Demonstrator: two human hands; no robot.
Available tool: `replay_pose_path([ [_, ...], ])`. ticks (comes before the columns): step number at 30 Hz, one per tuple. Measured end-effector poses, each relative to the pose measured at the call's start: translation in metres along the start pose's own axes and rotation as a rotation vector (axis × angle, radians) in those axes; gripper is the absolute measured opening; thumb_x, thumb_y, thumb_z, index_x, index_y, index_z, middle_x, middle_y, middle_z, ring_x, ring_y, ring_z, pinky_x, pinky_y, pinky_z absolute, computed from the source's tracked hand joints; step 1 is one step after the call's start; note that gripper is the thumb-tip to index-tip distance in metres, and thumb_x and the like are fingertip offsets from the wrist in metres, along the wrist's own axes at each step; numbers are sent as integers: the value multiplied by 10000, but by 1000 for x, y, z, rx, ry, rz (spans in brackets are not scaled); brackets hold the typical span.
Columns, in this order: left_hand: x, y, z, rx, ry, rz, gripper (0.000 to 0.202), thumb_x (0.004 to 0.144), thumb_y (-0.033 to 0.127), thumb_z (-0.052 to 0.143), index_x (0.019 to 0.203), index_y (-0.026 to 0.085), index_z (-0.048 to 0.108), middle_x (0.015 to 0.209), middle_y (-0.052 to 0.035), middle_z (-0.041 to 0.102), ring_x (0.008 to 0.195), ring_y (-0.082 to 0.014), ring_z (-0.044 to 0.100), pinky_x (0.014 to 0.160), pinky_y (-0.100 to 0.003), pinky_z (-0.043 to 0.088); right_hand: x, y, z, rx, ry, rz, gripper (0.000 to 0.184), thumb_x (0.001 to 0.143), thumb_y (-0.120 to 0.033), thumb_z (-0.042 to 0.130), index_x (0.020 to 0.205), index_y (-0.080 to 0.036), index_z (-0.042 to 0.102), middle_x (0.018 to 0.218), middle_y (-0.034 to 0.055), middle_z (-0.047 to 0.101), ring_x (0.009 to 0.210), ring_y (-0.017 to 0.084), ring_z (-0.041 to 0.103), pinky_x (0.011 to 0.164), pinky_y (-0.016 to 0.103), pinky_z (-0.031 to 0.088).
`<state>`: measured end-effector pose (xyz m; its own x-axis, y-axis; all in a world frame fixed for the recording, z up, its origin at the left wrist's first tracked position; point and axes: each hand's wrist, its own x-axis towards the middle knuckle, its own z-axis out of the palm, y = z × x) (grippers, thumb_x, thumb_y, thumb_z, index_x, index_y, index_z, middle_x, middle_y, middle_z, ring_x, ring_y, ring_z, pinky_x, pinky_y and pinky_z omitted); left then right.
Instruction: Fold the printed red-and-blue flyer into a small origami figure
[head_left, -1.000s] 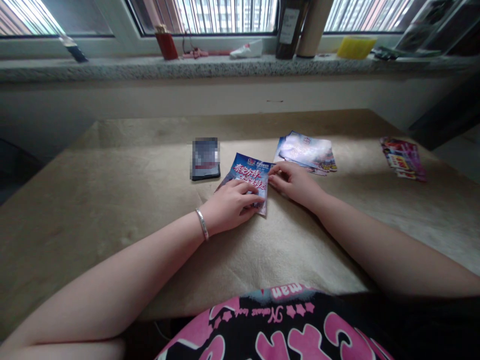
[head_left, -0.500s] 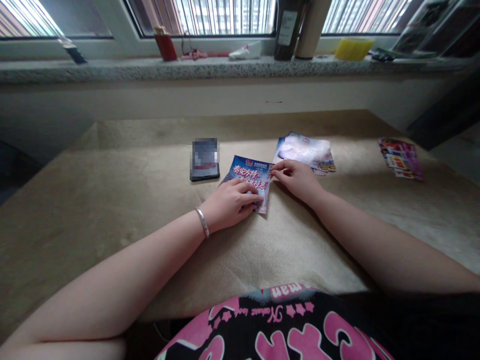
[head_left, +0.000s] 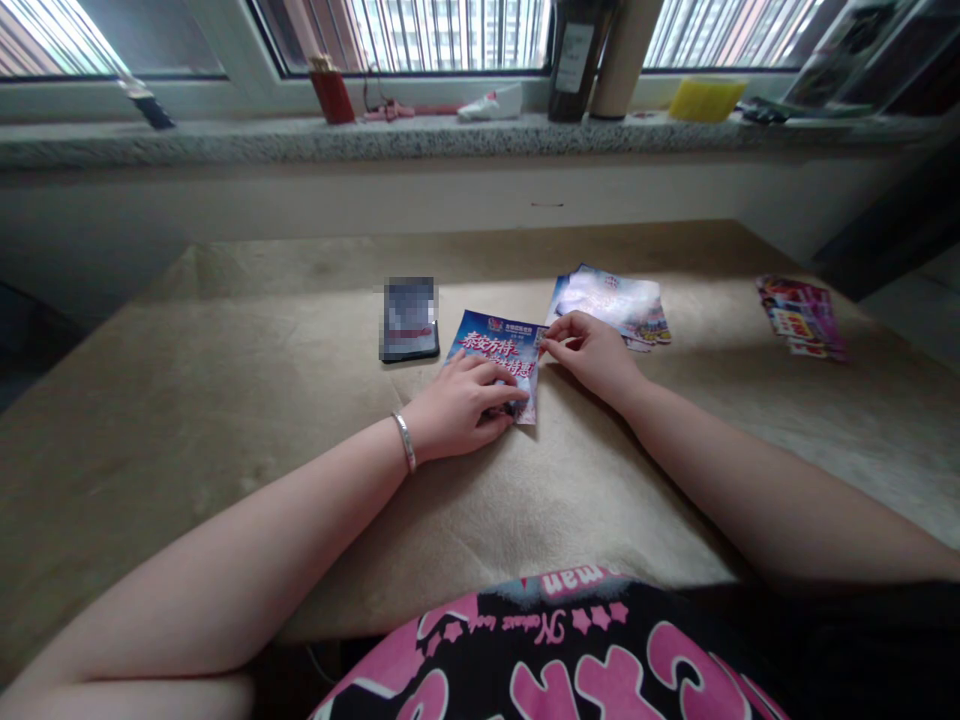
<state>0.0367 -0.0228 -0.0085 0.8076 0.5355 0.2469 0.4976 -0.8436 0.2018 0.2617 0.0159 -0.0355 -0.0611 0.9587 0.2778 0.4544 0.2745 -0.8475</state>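
A blue flyer (head_left: 486,332) with red-and-white lettering lies on the table before me. My left hand (head_left: 463,405) rests across its lower part, fingers stretched out and covering some of the print. At the flyer's right edge, my right hand (head_left: 592,355) pinches the paper between thumb and fingertips. Just beyond that hand is a loose pile of similar bluish flyers (head_left: 615,300), slightly fanned. To the left of the held flyer sits a dark, flat rectangular object (head_left: 409,325), its top blurred by pixelation.
More flyers (head_left: 806,318), pink and purple, lie overlapped at the right of the tan-covered table (head_left: 262,400). Along the stone windowsill (head_left: 247,143) stand a red container (head_left: 331,92), a dark bottle (head_left: 576,65) and a yellow object (head_left: 706,99).
The flyer has shifted very slightly left and lies a little flatter. My left hand's fingers have moved slightly on it. My right hand keeps its pinch, raised a touch.
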Motion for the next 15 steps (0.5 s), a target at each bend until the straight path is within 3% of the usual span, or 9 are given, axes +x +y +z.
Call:
replay_pose_path([
  [10, 0, -1, 0, 33, -27, 17, 302, 866, 290, 495, 1137, 234, 616, 1144, -66, 591, 1050, -239, 478, 959, -435, 349, -3, -5, -1, -6, 14, -33, 228, 697, -346, 696, 708, -199, 522, 675, -14, 601, 648, 130, 575, 589, 275, 453],
  [15, 0, 0, -1, 30, -29, 19, 322, 863, 278, 496, 1162, 253, 612, 1156, -70, 581, 1050, -241, 471, 944, -423, 377, -7, -13, -3, -179, 21, -172, 165, 735, -305, 673, 711, -213, 539, 705, -15, 607, 690, 136, 568, 663, 302, 475],
])
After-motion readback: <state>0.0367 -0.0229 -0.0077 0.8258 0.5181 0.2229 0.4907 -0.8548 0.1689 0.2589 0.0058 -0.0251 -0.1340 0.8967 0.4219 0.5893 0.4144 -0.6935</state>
